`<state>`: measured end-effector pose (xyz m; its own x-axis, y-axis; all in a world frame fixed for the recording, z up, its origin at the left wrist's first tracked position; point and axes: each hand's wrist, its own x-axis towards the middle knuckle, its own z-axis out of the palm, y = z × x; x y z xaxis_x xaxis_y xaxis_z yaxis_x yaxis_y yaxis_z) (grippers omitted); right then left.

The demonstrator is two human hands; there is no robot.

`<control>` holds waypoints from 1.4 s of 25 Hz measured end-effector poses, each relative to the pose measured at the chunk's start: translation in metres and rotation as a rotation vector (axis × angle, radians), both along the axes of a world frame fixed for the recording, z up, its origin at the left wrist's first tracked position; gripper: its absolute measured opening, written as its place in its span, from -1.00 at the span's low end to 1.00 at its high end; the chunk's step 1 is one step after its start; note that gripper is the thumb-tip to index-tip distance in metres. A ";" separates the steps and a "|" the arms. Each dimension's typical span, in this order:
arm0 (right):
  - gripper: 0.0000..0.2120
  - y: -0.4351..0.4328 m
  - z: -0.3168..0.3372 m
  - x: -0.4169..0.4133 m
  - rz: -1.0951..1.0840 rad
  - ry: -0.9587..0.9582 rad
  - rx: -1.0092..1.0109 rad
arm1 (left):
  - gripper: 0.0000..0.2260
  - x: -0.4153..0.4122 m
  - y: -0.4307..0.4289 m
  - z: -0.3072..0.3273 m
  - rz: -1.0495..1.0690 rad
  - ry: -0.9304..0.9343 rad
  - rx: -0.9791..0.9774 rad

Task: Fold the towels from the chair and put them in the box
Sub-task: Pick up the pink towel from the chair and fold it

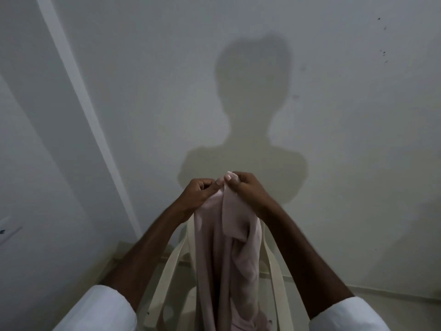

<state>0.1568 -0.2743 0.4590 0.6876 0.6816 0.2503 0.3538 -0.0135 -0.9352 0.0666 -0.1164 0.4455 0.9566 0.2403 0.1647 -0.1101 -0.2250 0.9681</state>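
A pale pink towel (226, 259) hangs down in long folds in front of me, over a cream plastic chair (167, 271). My left hand (200, 191) and my right hand (245, 185) are raised close together, and each pinches the towel's top edge. The two pinched corners meet between the hands. The towel's lower end drops out of view at the bottom. The box is not in view.
A plain white wall (334, 115) stands close behind the chair, with my shadow on it. A white conduit strip (78, 91) runs diagonally down the wall at left. A tiled floor edge (381, 295) shows at lower right.
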 end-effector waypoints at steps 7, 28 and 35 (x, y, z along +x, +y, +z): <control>-0.67 0.001 0.036 -0.010 -0.220 0.138 0.328 | -0.82 -0.023 -0.019 -0.028 -0.167 0.209 0.032; -0.70 -0.026 0.031 -0.017 -0.040 -0.007 -0.008 | -0.57 0.011 -0.010 0.026 -0.004 -0.196 0.286; -0.61 -0.010 0.024 -0.021 -0.185 0.084 0.218 | -0.73 -0.008 -0.012 0.009 -0.108 -0.059 0.092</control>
